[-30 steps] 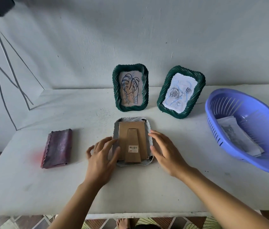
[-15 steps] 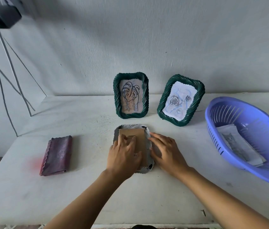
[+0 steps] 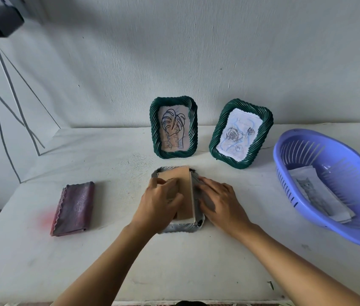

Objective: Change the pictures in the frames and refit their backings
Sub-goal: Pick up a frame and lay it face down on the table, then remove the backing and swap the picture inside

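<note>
Grey twisted-rim picture frame [image 3: 179, 228] lies face down at table centre, near side of the two standing frames. Cardboard backing [image 3: 184, 182] sits on its back. The backing's right edge shows its thickness and looks slightly raised, not flush; cannot tell if it is seated on the left.

Left hand [image 3: 159, 202] is on the backing, fingers curled, thumb at the far-left corner, pinching the cardboard around the fold-out stand. Right hand [image 3: 221, 202] lies flat on the right rim of the grey frame, fingers straight and together, pressing down, holding nothing.

Far side, upright against the wall:
- green frame with leaf drawing [image 3: 173, 128], straight behind the grey frame
- green frame with rose drawing [image 3: 240, 133], to its right, tilted, well apart from the first

Right: lilac plastic basket [image 3: 340, 230] with slotted walls, at the table's right edge. Inside it is a stack of paper prints [image 3: 313, 195]; the top one looks like a cat, blurry.

Left: folded maroon cloth [image 3: 74, 208] flat on the white table [image 3: 108, 261], well apart from the hands, with a faint red smudge on the table beside it.

Top left: dark box-shaped device [image 3: 0, 21], with cables and thin legs running down the wall.
</note>
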Demonstrator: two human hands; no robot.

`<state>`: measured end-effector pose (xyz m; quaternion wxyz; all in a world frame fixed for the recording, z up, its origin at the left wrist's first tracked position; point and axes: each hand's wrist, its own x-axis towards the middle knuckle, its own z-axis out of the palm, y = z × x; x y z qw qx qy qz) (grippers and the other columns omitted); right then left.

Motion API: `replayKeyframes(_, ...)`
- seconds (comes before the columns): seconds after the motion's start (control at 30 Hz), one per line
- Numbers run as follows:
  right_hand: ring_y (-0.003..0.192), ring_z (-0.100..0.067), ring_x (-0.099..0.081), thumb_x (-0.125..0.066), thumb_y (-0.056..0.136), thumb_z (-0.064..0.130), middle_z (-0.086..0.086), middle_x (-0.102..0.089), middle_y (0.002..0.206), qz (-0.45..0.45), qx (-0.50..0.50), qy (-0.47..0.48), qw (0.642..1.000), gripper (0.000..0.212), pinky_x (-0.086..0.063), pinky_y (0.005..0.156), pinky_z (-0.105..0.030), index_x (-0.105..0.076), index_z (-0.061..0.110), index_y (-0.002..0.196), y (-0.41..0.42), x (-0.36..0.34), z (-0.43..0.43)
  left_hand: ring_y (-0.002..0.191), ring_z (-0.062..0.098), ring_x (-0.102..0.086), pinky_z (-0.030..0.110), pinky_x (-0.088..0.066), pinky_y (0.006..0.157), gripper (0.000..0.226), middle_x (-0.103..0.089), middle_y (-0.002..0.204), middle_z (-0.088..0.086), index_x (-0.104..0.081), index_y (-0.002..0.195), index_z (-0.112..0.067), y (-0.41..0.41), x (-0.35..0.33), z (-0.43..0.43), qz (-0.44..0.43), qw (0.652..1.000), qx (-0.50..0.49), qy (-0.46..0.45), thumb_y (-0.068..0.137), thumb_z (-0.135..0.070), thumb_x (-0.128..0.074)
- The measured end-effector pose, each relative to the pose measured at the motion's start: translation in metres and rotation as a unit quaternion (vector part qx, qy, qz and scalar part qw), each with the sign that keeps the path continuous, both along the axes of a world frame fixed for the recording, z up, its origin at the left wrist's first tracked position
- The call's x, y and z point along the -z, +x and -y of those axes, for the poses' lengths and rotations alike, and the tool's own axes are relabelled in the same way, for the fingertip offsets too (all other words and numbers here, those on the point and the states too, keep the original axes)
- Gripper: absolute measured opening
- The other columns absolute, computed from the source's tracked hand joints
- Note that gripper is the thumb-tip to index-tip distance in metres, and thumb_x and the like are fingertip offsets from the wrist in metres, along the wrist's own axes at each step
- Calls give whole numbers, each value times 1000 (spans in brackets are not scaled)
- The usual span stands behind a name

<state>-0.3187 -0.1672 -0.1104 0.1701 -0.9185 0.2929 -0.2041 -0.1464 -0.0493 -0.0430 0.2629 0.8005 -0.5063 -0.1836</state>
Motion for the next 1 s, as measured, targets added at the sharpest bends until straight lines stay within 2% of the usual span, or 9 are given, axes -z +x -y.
replayKeyframes(0.17,127,-12,-49,-43,93,38,4,-52,145,1,7,-10,1000,45,-27,103,-28,-57,24,133,1,2,-1,103,20,-53,22,-34,84,38,-53,114,1,-65,128,-35,7,-12,-7,-60,996,-44,-44,91,-27,-61)
replayKeyframes(0.37,135,-6,-41,-38,97,44,9,-47,149,-4,4,-3,1000,44,-24,108,-28,-55,27,134,-1,4,0,91,13,-60,31,-45,81,47,-58,115,-1,-66,128,-33,36,-33,-27,-52,990,-96,-84,83,-42,-58)
replayKeyframes(0.5,134,-3,-39,-37,97,44,11,-46,149,7,9,11,1000,44,-17,107,-19,-55,28,134,-1,3,0,97,14,-52,25,-38,86,41,-53,123,1,-65,130,-27,63,-37,-47,4,989,-126,-81,90,-24,-66)
replayKeyframes(0.63,134,-4,-39,-38,98,44,8,-46,149,7,8,2,1000,44,-18,106,-20,-56,26,134,0,4,0,97,12,-41,25,-33,87,41,-43,117,-1,-63,132,-18,75,-19,-65,46,989,-135,-25,91,-23,-66)
replayKeyframes(0.7,134,-5,-40,-39,98,42,7,-47,149,5,8,-5,1000,43,-21,106,-22,-56,25,133,1,4,0,97,12,-42,26,-36,89,41,-41,115,-1,-63,132,-17,76,-3,-71,62,991,-117,-2,91,-25,-66)
replayKeyframes(0.83,134,-4,-41,-40,99,41,7,-48,148,4,8,-10,1000,41,-24,107,-26,-57,25,132,1,4,0,92,17,-63,34,-53,91,46,-42,120,-1,-61,135,-19,75,29,-77,70,995,-71,17,91,-33,-64)
replayKeyframes(0.93,132,-4,-41,-41,98,39,8,-48,147,8,11,-8,1000,40,-24,107,-26,-57,25,131,2,5,0,104,28,-58,42,-55,86,43,-48,125,5,-62,133,-21,75,40,-78,129,989,-71,1,92,-37,-62)
replayKeyframes(1.0,131,-4,-42,-42,97,39,8,-48,147,11,14,-6,1000,39,-26,107,-28,-58,25,130,2,4,-1,106,33,-53,44,-54,82,43,-51,125,8,-63,131,-21,73,42,-80,181,981,-67,-13,92,-40,-58)
